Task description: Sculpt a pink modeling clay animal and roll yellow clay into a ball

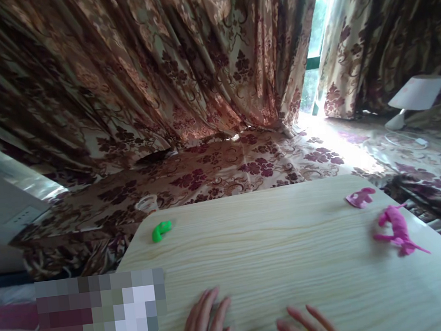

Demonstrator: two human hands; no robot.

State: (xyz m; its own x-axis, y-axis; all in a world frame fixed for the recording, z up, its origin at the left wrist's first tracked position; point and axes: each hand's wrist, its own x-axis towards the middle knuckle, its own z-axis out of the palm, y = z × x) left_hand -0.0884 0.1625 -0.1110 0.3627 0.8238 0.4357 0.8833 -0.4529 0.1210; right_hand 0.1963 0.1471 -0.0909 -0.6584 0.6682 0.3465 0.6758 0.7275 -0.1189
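My left hand (204, 324) lies palm down at the near edge of the pale wooden table (246, 247), its fingers stretched out and holding nothing I can see. To its right, my right hand (309, 330) rests low over the tabletop with fingers spread. A tiny yellow spot shows between those fingers; what it is I cannot make out. Far from both hands, a bright green curved lump (161, 230) sits at the back left corner. On the right side lie a pink animal-shaped figure (399, 230) with thin limbs and a flat pink piece (362, 198).
Behind the table runs a ledge (220, 165) covered in floral cloth, with patterned curtains (192, 57) above. A clear plastic container (147, 203) stands past the back left corner. A white lamp (417, 94) stands at the far right. The lower left area is pixelated.
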